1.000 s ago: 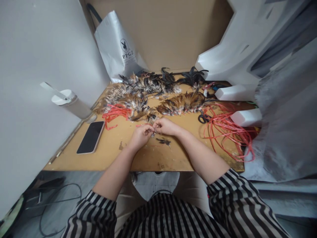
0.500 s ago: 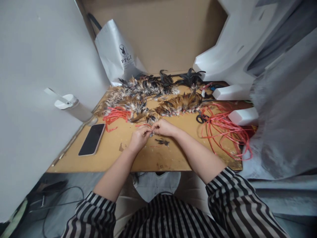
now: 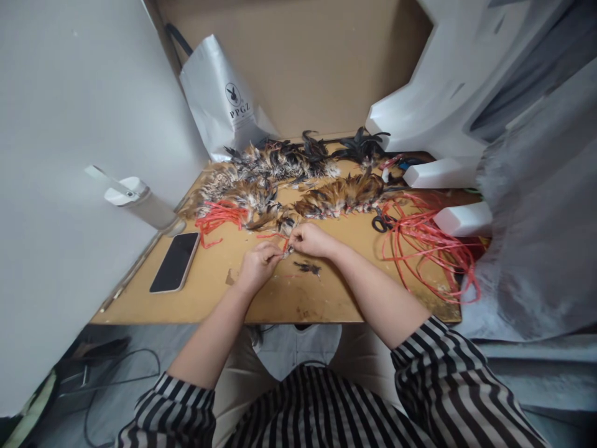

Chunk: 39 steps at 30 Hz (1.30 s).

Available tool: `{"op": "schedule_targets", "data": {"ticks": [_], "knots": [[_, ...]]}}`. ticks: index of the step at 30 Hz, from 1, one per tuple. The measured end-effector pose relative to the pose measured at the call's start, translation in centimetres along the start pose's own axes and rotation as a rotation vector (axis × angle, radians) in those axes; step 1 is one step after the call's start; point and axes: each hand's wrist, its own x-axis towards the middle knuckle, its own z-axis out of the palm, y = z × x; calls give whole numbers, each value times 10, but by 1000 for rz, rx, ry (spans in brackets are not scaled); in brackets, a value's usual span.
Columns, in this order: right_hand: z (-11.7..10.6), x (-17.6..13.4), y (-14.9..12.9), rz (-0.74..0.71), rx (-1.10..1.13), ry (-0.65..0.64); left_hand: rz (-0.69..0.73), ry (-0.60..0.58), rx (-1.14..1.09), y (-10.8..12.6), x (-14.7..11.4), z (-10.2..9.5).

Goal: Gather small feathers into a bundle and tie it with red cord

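Note:
My left hand (image 3: 259, 267) is closed in a pinch at the middle of the table, its fingertips at the pale ends of a small feather bundle (image 3: 288, 252). Just right of it, my right hand (image 3: 310, 240) pinches with thumb and finger where a red plastic string (image 3: 285, 244) runs between the hands. The fingers partly cover both string and feathers. A small dark feather tuft (image 3: 308, 268) lies below my right hand. Beyond the hands sit more loose feathers (image 3: 285, 223) and a row of brown feather bundles (image 3: 340, 196).
A cut pile of red strings (image 3: 221, 214) and a phone (image 3: 175, 262) lie left. At right are black-handled scissors (image 3: 382, 221), a tangle of red string (image 3: 426, 249) and white foam-like blocks (image 3: 462, 219). A lidded cup (image 3: 140, 202) and a silver bag (image 3: 219, 99) stand behind.
My hands have drawn slightly apart, the left a little down and left, the right a little to the right. More of the red string shows between them.

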Motion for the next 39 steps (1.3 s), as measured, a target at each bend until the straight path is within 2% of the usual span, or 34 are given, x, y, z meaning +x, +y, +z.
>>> {"op": "schedule_targets", "data": {"ticks": [9, 17, 20, 22, 25, 28, 31, 36, 37, 39], "knots": [[-4, 1, 2, -25, -151, -11, 70, -13, 92, 2, -2, -2], [-8, -1, -2, -59, -232, 83, 110, 8, 142, 6, -2, -5], [-7, 1, -1, -28, -43, 132, 55, 28, 45, 8, -2, -4], [-8, 2, -3, 63, 175, 181, -48, 74, -88, 10, -1, -2], [-16, 1, -11, 244, 477, 263, -304, 223, -386, 12, 1, 3], [-29, -3, -21, 296, 732, 274, -516, 410, -743, 15, 5, 4], [-39, -8, -25, 269, 966, 188, -623, 520, -1032, 19, 12, -2], [-32, -12, -31, 276, 1006, -212, -632, 624, -1262, 38, 27, -16], [-27, -11, -32, 280, 1041, -226, -604, 631, -1273, 44, 30, -17], [-18, -8, -34, 289, 1162, -136, -552, 599, -1292, 54, 34, -14]]}}
